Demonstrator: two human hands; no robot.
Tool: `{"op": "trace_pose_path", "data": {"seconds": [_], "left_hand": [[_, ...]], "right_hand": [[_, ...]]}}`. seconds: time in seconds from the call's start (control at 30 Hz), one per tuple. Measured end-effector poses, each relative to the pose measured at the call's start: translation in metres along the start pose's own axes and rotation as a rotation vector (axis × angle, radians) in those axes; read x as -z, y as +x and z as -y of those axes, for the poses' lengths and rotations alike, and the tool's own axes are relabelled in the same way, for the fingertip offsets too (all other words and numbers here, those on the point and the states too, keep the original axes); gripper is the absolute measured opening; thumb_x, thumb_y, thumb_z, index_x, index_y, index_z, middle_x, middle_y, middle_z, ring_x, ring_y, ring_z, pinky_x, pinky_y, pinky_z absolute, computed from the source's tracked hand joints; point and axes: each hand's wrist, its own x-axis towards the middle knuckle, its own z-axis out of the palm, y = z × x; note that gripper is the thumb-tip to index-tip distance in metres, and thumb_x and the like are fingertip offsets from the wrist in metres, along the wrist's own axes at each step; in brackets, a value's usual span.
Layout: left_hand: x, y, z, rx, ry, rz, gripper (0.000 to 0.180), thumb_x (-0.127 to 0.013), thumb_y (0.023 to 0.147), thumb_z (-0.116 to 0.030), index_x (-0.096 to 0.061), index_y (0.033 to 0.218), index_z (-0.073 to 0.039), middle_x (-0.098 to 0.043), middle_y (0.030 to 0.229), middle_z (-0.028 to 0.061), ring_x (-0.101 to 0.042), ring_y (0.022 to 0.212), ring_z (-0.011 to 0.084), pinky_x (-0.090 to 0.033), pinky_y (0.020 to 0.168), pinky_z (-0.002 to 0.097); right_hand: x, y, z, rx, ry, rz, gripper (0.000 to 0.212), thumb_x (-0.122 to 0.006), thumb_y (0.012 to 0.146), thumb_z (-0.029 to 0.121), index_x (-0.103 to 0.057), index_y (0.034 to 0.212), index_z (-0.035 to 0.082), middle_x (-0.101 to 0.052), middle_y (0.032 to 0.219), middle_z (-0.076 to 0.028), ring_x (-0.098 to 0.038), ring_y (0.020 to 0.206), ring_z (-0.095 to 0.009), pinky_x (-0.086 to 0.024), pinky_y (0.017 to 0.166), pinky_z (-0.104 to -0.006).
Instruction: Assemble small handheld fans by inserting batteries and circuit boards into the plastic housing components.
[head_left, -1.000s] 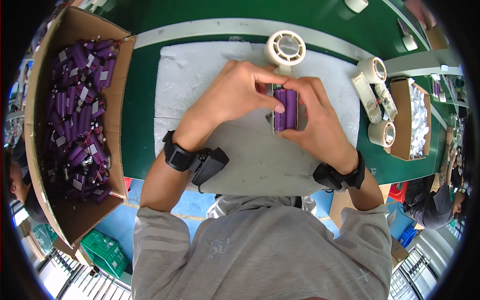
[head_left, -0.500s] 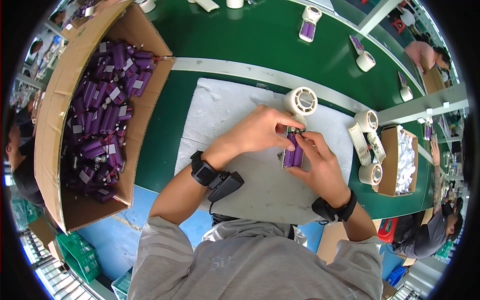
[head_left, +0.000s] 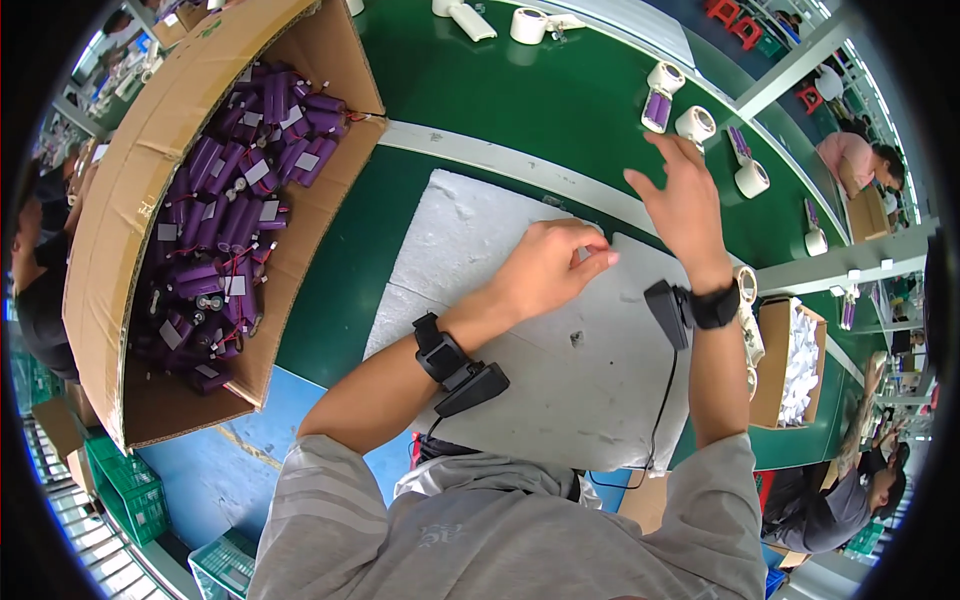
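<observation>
My right hand (head_left: 682, 205) is stretched over the green belt, thumb apart from the fingers, holding nothing that I can see. Just beyond its fingertips lies a white handheld fan body (head_left: 695, 124); its lower part is hidden behind the hand, and whether they touch I cannot tell. My left hand (head_left: 560, 262) hovers over the white foam board (head_left: 560, 380) with fingers curled and thumb against them; nothing shows in it. Another white fan (head_left: 664, 77), with purple battery cells (head_left: 656, 108) in its handle, lies beside the first.
A large cardboard box (head_left: 325, 190) of purple battery packs stands at the left. To the right, a smaller box (head_left: 768, 345) holds white pieces, with white fan parts (head_left: 748, 330) partly behind my right forearm. More fans (head_left: 751, 178) lie along the belt (head_left: 440, 80).
The fan with purple cells has left the foam board, and a fan now lies on the belt by my right hand. That hand moved forward and opened; my left hand stayed above the board.
</observation>
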Motion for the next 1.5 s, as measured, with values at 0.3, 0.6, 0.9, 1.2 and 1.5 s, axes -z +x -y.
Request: {"op": "trace_pose_path", "data": {"seconds": [0.3,0.6,0.9,1.2,1.5], "left_hand": [[0.003,0.002,-0.011,0.032,0.004,-0.336,0.018,-0.068,0.088,-0.017,-0.063,0.082,0.000,-0.060,0.072,0.0093,-0.056,0.055,0.0186,-0.044,0.050,0.0300],[-0.008,0.000,-0.005,-0.016,-0.064,-0.365,0.016,-0.068,0.088,-0.013,-0.063,0.080,0.000,-0.058,0.072,0.0084,-0.054,0.054,0.0194,-0.043,0.048,0.0309],[-0.006,0.001,-0.004,0.004,-0.089,-0.286,0.015,-0.067,0.088,-0.012,-0.063,0.081,0.001,-0.058,0.072,0.0089,-0.053,0.054,0.0186,-0.042,0.048,0.0307],[-0.008,0.003,-0.005,0.019,-0.091,-0.230,0.015,-0.067,0.088,-0.011,-0.063,0.081,0.001,-0.057,0.071,0.0092,-0.053,0.054,0.0190,-0.041,0.048,0.0311],[-0.006,0.002,-0.001,-0.027,-0.055,-0.237,0.016,-0.067,0.087,-0.011,-0.063,0.077,0.001,-0.057,0.070,0.0096,-0.054,0.054,0.0206,-0.042,0.050,0.0325]], "right_hand": [[-0.110,0.192,-0.010,0.096,-0.083,0.000,0.077,-0.069,0.079,0.049,-0.042,0.139,0.009,-0.044,0.139,-0.021,-0.053,0.119,-0.038,-0.045,0.099,-0.0428],[-0.180,0.306,-0.004,0.013,-0.241,0.174,0.092,-0.059,0.067,0.082,-0.059,0.123,0.008,-0.056,0.126,-0.017,-0.060,0.108,-0.032,-0.050,0.087,-0.0455],[-0.161,0.275,0.039,0.065,-0.225,0.430,0.080,-0.057,0.068,0.083,-0.073,0.097,0.010,-0.062,0.114,-0.010,-0.061,0.105,-0.027,-0.051,0.079,-0.0412],[-0.157,0.249,0.011,0.033,-0.285,0.047,0.066,-0.065,0.073,0.060,-0.070,0.099,0.001,-0.068,0.100,-0.015,-0.066,0.091,-0.029,-0.053,0.077,-0.0380],[-0.074,0.181,-0.016,-0.049,0.049,0.339,0.057,-0.064,0.076,0.053,-0.069,0.092,-0.002,-0.068,0.081,-0.015,-0.066,0.073,-0.029,-0.052,0.067,-0.0373]]}}
